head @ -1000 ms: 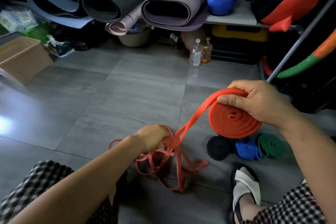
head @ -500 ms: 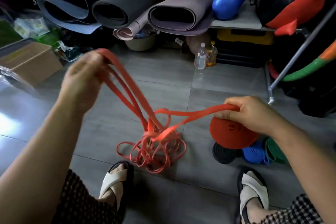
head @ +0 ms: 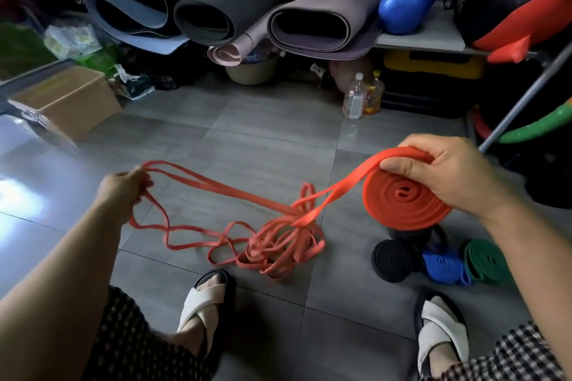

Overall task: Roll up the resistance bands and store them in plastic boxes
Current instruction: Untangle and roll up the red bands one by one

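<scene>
Orange flat rubber resistance band (head: 402, 198) is half wound into a thick flat coil at the right of the frame. My right hand (head: 448, 176) grips that coil from above, thumb pressed on its face and fingers curled over the rim. From the coil a doubled strand runs down and left into a loose tangle (head: 278, 244) of the same band, lying on the grey tiled floor (head: 247, 133) at centre frame. My left hand (head: 123, 192), blurred at centre left, pinches several strands lifted out of that tangle and holds them clear of the floor. Below the coil, at lower right, three finished rolls lie on the floor close together: a black rolled band (head: 393, 260), a blue rolled band (head: 442, 266) and a green rolled band (head: 486, 260).
</scene>
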A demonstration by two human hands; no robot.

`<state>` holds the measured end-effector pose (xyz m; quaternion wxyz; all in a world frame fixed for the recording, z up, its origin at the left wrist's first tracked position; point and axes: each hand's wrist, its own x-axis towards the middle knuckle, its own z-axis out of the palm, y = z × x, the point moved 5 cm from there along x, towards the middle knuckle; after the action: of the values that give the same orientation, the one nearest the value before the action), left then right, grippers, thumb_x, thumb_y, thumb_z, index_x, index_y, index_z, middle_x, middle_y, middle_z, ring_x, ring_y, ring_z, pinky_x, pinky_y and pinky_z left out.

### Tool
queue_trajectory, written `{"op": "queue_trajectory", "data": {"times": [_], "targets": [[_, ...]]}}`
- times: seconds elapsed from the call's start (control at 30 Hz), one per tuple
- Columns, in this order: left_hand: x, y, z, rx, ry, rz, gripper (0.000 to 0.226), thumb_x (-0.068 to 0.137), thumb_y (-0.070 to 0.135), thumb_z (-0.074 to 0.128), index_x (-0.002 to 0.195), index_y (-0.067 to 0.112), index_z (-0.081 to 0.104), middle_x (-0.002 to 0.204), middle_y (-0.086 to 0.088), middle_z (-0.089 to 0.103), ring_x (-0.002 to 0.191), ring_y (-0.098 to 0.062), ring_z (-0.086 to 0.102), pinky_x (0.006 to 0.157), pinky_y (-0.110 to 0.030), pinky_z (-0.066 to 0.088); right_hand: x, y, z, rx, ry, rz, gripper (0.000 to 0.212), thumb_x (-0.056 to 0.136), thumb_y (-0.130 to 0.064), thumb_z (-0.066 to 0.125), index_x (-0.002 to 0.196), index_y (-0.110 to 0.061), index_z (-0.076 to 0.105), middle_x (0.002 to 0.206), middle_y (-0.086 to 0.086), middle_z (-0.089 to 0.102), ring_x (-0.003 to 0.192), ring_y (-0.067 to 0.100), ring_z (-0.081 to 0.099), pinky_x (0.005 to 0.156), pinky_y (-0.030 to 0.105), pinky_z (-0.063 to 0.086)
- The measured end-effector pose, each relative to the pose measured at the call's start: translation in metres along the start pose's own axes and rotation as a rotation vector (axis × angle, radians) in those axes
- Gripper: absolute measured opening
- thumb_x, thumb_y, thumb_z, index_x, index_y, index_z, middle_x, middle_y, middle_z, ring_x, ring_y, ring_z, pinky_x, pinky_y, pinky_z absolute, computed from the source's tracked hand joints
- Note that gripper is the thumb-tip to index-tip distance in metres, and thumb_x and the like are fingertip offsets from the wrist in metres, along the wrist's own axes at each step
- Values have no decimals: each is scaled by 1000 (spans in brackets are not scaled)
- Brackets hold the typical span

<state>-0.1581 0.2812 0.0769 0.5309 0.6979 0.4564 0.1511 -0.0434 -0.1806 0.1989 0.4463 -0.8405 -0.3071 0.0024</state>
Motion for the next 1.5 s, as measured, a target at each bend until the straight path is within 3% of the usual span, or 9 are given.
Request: {"op": "queue_trajectory", "data": {"times": [0.1,0.23,0.43,0.6,0.73,1.0,1.2,1.3,1.5], "targets": [[-10,-10,30,378,-161,44,24,94,17,51,92,-4,63,49,3,62,55,-23,41,50,-26,26,5,-10,13,-9,-7,-13,27,68,-54,63,65,-27,62,65,-13,64,60,2,56,58,15,40],[-26,-18,75,1184,-371,249,33,93,26,53,122,12,58,125,-12,57,110,-30,54,92,-33,44,10,-19,21,32,-34,-17,30,68,-51,63,70,-21,65,68,-6,65,61,4,57,59,18,42],[-158,1,191,761,-934,692,43,89,10,45,132,7,47,137,-9,49,119,-17,50,97,-18,32,6,-26,17,79,-50,-44,36,66,-56,63,69,-20,63,66,-4,63,58,1,54,57,14,40],[-182,-19,221,925,-1266,619,30,91,12,55,118,-1,57,122,-18,56,111,-26,52,85,-15,33,-4,-12,1,86,-22,21,24,69,-45,65,72,-21,65,65,0,63,59,4,54,60,23,43],[-179,-18,229,999,-1164,619,22,90,17,58,71,14,47,85,-12,48,81,-18,43,66,-24,29,-12,4,-17,60,2,70,30,69,-47,71,73,-18,65,68,3,64,59,7,56,60,28,44],[-194,58,207,1378,-799,938,24,86,23,58,104,8,61,109,-9,60,104,-29,57,79,-33,43,-23,26,-8,-126,-133,157,50,57,-62,57,70,-15,66,65,4,65,64,15,59,64,31,43],[-193,102,165,487,-1105,657,8,80,6,69,85,11,67,81,-4,69,77,-16,62,71,-19,49,-21,21,6,-146,-188,191,47,60,-61,56,71,-16,66,63,-1,64,62,8,58,57,20,41],[-181,112,143,18,-1211,530,17,73,29,75,83,16,69,92,-6,70,84,-13,63,74,-18,49,-22,25,12,-176,-221,225,43,64,-58,60,73,-16,67,65,1,64,66,13,59,64,30,45],[-150,116,123,-459,-1109,332,35,52,37,81,68,12,63,78,-13,69,68,-24,66,68,-31,55,-18,28,15,-181,-227,247,27,72,-46,67,72,-19,68,68,-1,65,72,15,61,68,34,46]]}}
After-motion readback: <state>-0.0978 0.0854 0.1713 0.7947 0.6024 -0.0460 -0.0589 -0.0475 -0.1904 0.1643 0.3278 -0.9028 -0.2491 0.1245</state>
